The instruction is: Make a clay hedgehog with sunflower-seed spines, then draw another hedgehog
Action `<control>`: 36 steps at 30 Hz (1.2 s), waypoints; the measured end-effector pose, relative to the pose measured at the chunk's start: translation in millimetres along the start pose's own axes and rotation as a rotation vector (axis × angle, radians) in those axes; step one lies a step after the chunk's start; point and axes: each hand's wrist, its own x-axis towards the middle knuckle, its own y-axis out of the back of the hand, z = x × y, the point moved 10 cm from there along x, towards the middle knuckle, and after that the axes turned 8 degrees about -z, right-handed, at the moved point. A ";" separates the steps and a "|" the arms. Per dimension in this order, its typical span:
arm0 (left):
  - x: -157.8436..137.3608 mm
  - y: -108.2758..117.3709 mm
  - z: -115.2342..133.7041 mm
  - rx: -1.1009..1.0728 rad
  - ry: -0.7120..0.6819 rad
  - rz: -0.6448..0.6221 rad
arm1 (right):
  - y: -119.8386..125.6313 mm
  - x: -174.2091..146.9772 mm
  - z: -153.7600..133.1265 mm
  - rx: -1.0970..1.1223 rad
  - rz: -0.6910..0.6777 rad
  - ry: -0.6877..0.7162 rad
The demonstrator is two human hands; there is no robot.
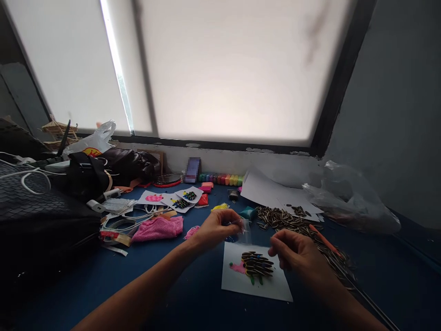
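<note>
My left hand (223,224) pinches a small clear plastic bag (245,231) above the table. My right hand (292,250) is at the right edge of a white paper card (237,290), with its thumb and fingers pressed together; whatever they hold is too small to make out. On the card lies a hedgehog picture (257,266) with a pink clay face, a green nose, striped sunflower seeds as spines, small blue dots and green feet. Behind the bag, a bit of blue shows on the table, partly hidden by my left hand.
A pile of sunflower seeds (282,218) spreads behind and right of my right hand, with an orange tool (324,239) across it. White sheets (265,193) and a plastic bag (358,202) lie behind. Finished-looking cards (165,200), a pink cloth (158,228) and cables are left.
</note>
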 end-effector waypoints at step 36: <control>0.8 0.9 -7.6 -0.116 0.023 0.006 | -5.7 0.4 4.0 -0.484 -0.058 -0.056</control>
